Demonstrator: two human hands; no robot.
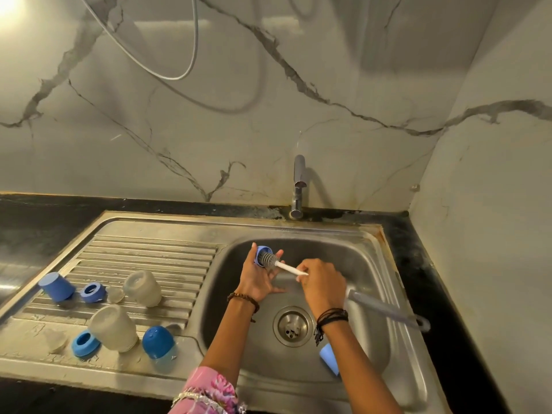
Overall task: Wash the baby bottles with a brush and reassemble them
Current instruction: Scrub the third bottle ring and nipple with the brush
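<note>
Over the sink [370,264], the left hand [258,277] holds a blue ring [263,254] between thumb and fingers, its open side turned toward the right hand [321,283]. The right hand is closed around the white stem of a small brush [279,262], whose grey bristle head sits in the ring's mouth; how deep it goes cannot be told, and the ring's far side is hidden by the bristles and fingers. A longer grey brush [388,310] sticks out from under the right hand toward the sink's right rim; the hand covers its near end, so whether the hand also holds it cannot be told. Below the right wrist, a pale blue cap [328,358] lies in the basin, partly hidden by the forearm. Between the two forearms is the drain [292,325]. Beyond the hands, a tap [298,186] stands at the wall. Well to the left of the left hand, on the drainboard [149,255], lie the other parts: a dark blue cap [56,286], a blue collar [93,292] with a clear teat [115,294] just beside it, and a clear bottle [142,288] mouth down. Nearer the person are a second bottle [113,327], a second ring [85,343], a round blue cover [157,341] and a blurred clear teat-like piece [55,339] that is hard to make out. A pink sleeve [206,389] is cut off at the bottom edge.
</note>
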